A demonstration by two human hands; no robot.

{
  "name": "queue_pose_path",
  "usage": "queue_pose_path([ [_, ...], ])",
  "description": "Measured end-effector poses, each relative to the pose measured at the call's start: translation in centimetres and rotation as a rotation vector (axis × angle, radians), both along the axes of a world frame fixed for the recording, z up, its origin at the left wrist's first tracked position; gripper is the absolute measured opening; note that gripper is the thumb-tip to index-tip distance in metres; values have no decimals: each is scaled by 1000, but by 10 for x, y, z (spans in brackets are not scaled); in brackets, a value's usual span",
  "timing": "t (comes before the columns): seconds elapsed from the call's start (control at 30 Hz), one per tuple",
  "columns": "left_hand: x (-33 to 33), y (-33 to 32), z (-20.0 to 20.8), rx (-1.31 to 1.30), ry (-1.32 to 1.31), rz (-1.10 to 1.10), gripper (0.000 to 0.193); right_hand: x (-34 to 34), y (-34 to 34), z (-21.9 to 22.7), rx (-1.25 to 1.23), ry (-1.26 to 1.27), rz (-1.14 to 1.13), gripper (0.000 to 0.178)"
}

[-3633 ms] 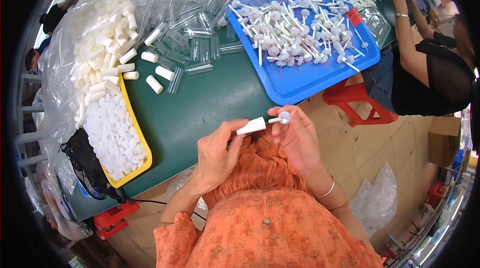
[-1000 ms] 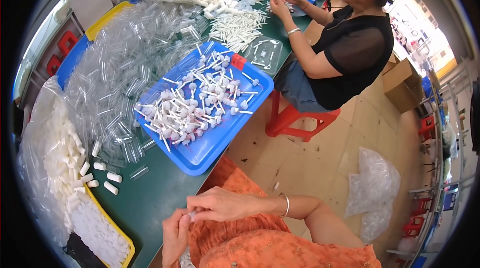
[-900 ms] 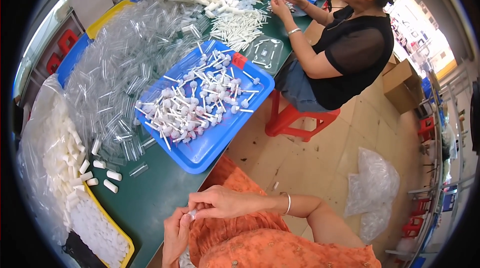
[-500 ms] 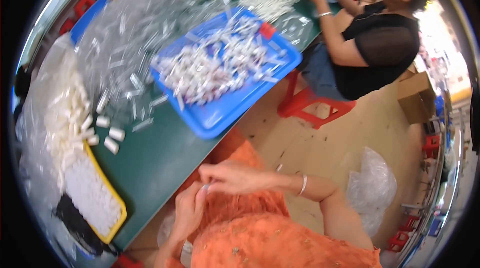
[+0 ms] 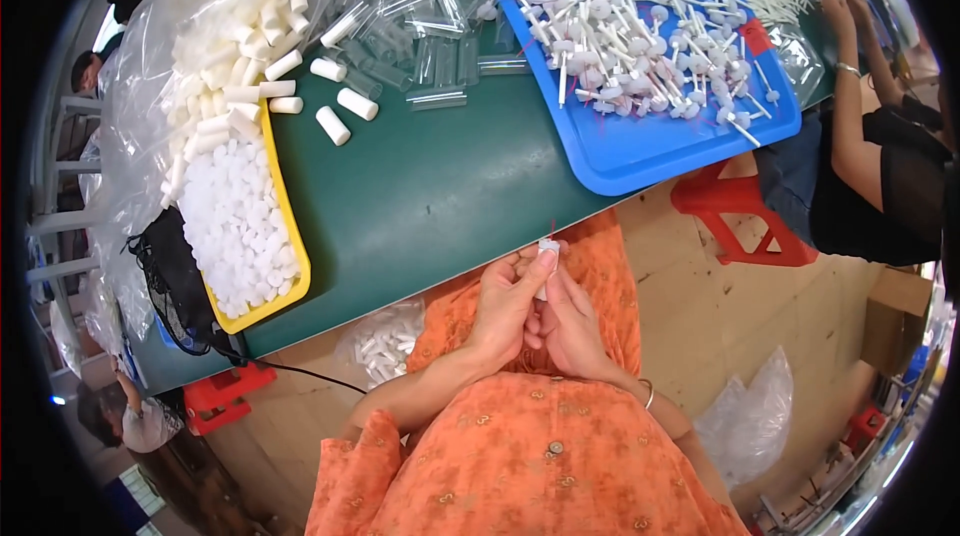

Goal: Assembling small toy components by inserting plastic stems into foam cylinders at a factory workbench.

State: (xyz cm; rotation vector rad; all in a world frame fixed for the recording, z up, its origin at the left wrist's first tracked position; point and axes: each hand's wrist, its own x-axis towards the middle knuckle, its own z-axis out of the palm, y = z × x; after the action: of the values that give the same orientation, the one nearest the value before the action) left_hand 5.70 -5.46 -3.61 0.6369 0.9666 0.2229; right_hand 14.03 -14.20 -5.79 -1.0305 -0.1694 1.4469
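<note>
Above my lap, just off the near table edge, both hands are together. My left hand (image 5: 503, 308) and my right hand (image 5: 574, 323) are closed on one small white cylindrical piece (image 5: 547, 248) with a thin red strand sticking up from its top. The left thumb presses on its side; its lower part is mostly covered by fingers. Ahead and to the right lies a blue tray (image 5: 620, 171) heaped with white sticks (image 5: 640, 46) that carry round translucent caps. Left of my hands, a yellow-rimmed tray (image 5: 290, 236) is full of small white plugs (image 5: 235, 216).
White foam cylinders (image 5: 345, 104) and clear tubes (image 5: 440, 61) lie on the green table (image 5: 420, 176). A black mesh bag (image 5: 170, 266) sits by the yellow tray. A co-worker's hands (image 5: 845, 6) are at the far right, above a red stool (image 5: 745, 221). Plastic bags lie on the floor.
The view has swung left, so the trays appear farther right and the co-worker nearer the edge. My hands stay together, now with the white piece and red strand plainly visible.
</note>
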Motion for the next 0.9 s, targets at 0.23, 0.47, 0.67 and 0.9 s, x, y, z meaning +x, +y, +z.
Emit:
queue_pose_path([
  [0.23, 2, 11, -2, -117, -133, 75, 33, 2, 14, 7, -31, 410, -112, 33],
  [0.47, 7, 10, -11, -172, -282, 166, 29, 40, 11, 5, -30, 468, 82, 33],
  [0.67, 9, 8, -15, -109, -263, 143, 28, 61, 13, 13, -138, 713, 146, 35],
  [0.9, 8, 3, -9, -116, -217, 194, 25, 40, 11, 0, -51, 482, 89, 31],
])
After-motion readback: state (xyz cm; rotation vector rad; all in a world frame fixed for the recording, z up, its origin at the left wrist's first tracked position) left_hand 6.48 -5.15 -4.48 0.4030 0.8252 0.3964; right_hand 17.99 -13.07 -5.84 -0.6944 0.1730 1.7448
